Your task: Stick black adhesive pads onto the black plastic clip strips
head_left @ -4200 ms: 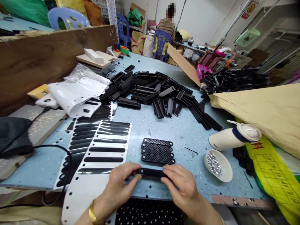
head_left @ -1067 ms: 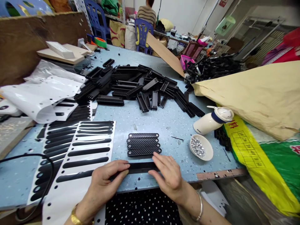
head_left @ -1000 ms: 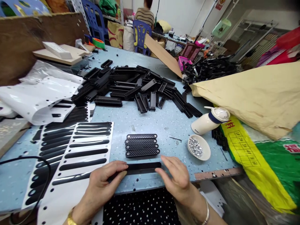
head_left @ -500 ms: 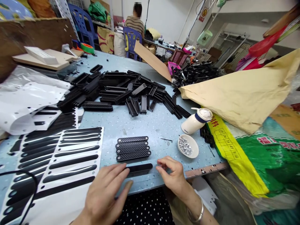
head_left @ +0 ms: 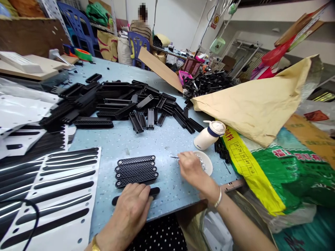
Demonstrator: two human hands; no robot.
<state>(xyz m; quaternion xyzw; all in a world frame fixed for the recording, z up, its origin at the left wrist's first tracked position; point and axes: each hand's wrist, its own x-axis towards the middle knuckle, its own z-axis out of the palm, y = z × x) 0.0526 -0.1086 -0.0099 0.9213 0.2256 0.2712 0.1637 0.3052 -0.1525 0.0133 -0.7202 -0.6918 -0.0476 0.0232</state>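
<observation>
My left hand (head_left: pixel 134 205) is closed over the middle of a smooth black strip (head_left: pixel 155 192), whose two ends show on either side. Just behind it lie several black mesh-patterned bars (head_left: pixel 136 170) side by side, with silver rings at their ends. My right hand (head_left: pixel 190 166) is closed in a pinch on a thin dark pick (head_left: pixel 173 157), beside a white bowl (head_left: pixel 209 164) of small silver pieces. The fingertips of this hand are partly hidden. Black strips on white backing sheets (head_left: pixel 65 188) lie to the left.
A pile of black bars (head_left: pixel 117 94) spans the back of the blue table (head_left: pixel 91 139). A cream bottle (head_left: pixel 209 135) stands behind the bowl. Brown paper (head_left: pixel 251 101) and a green-yellow sack (head_left: pixel 295 177) are on the right. A person (head_left: pixel 141 29) sits far back.
My right hand has moved forward to the bowl's left edge and picked up the thin pick. My left hand has closed over the black strip. The whole view has shifted slightly.
</observation>
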